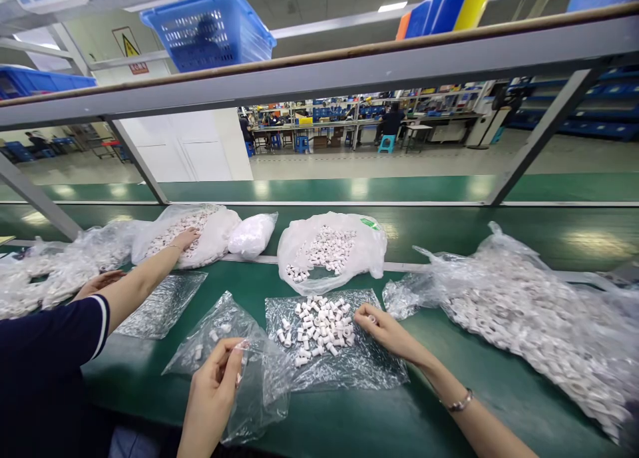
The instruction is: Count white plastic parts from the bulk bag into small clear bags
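Note:
My left hand (217,381) pinches the edge of a clear plastic bag (257,391) near the front of the green table; a few white pieces lie inside the bag. My right hand (377,325) is closed on a small white fitting (371,319), at the right side of a loose pile of white fittings (324,328). That pile rests on a flat clear plastic sheet (349,371). Behind it, an open white bag (369,251) holds more small white fittings.
A large clear bag of white rings (539,325) lies at the right. At the left, a person's arm (144,278) reaches into another open bag (219,235). A wrapped white bundle (253,235) sits between bags. A shelf (319,78) with blue basket (214,32) spans above.

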`<action>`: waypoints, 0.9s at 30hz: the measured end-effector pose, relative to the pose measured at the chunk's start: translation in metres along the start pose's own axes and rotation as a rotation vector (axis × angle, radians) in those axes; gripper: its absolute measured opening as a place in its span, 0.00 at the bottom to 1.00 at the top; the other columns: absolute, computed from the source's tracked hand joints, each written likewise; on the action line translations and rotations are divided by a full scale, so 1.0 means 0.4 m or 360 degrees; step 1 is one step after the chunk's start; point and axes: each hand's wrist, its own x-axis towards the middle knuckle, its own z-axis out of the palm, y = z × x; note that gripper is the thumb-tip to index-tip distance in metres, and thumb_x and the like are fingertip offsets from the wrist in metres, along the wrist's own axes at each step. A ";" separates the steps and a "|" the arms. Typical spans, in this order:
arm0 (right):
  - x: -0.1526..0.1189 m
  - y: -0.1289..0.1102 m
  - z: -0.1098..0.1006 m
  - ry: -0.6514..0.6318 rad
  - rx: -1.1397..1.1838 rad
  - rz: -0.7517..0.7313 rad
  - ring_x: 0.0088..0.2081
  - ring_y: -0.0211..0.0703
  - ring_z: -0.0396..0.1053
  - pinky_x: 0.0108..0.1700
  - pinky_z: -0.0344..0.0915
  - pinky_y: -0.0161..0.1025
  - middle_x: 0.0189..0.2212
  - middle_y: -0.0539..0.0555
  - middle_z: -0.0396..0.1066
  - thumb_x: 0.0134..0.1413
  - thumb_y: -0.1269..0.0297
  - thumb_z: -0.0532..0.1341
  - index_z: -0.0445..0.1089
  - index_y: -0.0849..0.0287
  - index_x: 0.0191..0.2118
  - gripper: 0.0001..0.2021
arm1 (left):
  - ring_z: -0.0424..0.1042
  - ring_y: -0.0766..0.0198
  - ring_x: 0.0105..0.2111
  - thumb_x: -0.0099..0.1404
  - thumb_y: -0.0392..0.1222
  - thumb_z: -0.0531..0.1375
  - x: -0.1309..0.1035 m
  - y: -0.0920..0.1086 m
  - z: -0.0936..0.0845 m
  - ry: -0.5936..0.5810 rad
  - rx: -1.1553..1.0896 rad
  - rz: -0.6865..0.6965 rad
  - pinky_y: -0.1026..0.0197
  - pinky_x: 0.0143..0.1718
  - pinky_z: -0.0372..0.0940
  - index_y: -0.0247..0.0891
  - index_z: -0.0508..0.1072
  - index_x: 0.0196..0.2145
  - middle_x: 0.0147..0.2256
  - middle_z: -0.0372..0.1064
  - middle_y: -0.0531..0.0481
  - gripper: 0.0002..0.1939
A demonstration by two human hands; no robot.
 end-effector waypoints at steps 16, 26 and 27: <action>-0.014 -0.057 0.031 -0.0057 0.0872 0.0314 0.18 0.30 0.36 0.19 0.33 0.31 0.23 0.42 0.54 0.59 0.44 0.57 0.57 0.55 0.32 0.19 | 0.56 0.66 0.19 0.62 0.65 0.56 -0.004 0.001 -0.011 -0.0091 -0.0008 -0.0053 0.66 0.19 0.50 0.38 0.72 0.43 0.20 0.55 0.57 0.26; 0.017 -0.364 0.345 -0.0446 -0.0913 -0.1012 0.30 0.45 0.68 0.29 0.63 0.38 0.32 0.57 0.72 0.60 0.74 0.57 0.68 0.63 0.40 0.05 | 0.72 0.60 0.27 0.71 0.51 0.50 -0.030 0.102 0.020 -0.0058 0.0785 0.0466 0.63 0.29 0.61 0.44 0.72 0.42 0.27 0.71 0.53 0.14; 0.034 -0.376 0.386 -0.0435 -0.1038 -0.1240 0.34 0.48 0.70 0.32 0.65 0.40 0.36 0.60 0.73 0.60 0.79 0.53 0.69 0.64 0.40 0.09 | 0.74 0.59 0.30 0.71 0.51 0.51 -0.031 0.105 0.020 0.0001 0.0857 0.0476 0.62 0.31 0.62 0.45 0.73 0.43 0.29 0.73 0.52 0.14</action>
